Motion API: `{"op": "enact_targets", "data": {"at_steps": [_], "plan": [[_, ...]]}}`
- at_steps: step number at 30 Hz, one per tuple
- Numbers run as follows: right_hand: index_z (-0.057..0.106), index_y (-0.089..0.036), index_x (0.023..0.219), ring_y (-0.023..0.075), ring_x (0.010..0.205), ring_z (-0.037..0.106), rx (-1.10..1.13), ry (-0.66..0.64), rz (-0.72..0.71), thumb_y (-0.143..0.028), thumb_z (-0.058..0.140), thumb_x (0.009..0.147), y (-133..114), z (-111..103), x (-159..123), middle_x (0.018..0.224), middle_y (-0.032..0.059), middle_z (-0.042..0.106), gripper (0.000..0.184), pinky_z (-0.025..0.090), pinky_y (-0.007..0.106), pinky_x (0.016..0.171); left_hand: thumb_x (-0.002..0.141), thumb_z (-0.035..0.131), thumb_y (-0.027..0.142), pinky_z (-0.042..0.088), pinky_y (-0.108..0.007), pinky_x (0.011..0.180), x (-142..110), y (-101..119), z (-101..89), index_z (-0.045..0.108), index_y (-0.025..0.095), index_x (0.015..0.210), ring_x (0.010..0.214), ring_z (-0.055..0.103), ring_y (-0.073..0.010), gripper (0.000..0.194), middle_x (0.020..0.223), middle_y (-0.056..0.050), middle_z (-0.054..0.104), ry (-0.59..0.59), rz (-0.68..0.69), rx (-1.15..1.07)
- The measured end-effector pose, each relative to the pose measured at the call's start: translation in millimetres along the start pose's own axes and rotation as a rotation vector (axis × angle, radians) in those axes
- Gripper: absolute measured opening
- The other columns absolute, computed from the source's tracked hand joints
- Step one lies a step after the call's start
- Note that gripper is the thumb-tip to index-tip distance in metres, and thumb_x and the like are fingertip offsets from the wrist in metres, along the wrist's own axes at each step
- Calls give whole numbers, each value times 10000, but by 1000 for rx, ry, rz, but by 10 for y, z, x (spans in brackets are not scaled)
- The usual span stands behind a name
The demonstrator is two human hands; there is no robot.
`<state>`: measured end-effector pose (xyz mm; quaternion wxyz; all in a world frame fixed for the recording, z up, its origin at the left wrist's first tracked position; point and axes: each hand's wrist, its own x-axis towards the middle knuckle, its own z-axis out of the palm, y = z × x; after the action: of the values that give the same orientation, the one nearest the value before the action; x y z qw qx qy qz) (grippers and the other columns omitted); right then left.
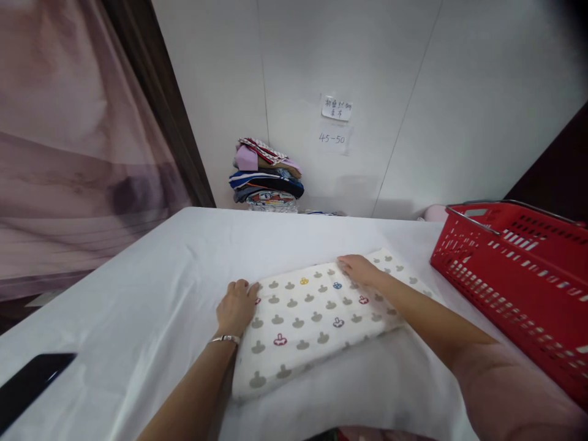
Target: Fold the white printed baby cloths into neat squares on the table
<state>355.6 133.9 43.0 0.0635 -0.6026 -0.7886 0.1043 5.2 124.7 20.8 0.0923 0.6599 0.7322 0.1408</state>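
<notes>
A folded white cloth [316, 300] lies slantwise on the white-covered table [151, 275], printed with grey mushrooms and a few red, blue and yellow ones. At its far left corner my left hand [236, 306], with a silver bracelet at the wrist, is closed on the edge with bent fingers. My right hand [358, 269] grips the far edge, the fingers pressed together there. Part of the cloth reaches out to the right, beyond my right forearm.
A red plastic basket [509, 275] with metal handles stands at the right. A black phone-like object [34, 386] lies at the lower left. Behind the table, folded fabrics [266, 174] are stacked against the wall. A pinkish curtain [68, 141] hangs at the left.
</notes>
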Motion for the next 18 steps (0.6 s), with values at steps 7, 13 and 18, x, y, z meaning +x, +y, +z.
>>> {"op": "enact_targets", "data": {"at_steps": [7,13,18], "plan": [[642,-164,1060,231,1043,528,-38,-139,-24,-193,521,761,123,-55,299,1115,95,606,324,389,283,860,877,284,506,443,-376,743,-15,16,-19,556,193,1033,915,599,-270,443,1088,-108,571,6,-4,-2],[660,-173,950,200,891,576,-26,-228,32,-188,577,669,177,-96,454,1034,71,642,294,407,242,701,873,296,520,440,-374,745,-22,6,-15,559,197,1028,915,598,-270,444,1089,-103,576,2,-14,-30],[659,-179,890,193,821,582,0,-277,65,-191,590,657,168,-174,463,982,71,660,244,403,241,634,874,296,520,442,-375,748,-17,2,-14,556,197,1033,917,598,-267,445,1092,-105,573,2,-17,-38]]}}
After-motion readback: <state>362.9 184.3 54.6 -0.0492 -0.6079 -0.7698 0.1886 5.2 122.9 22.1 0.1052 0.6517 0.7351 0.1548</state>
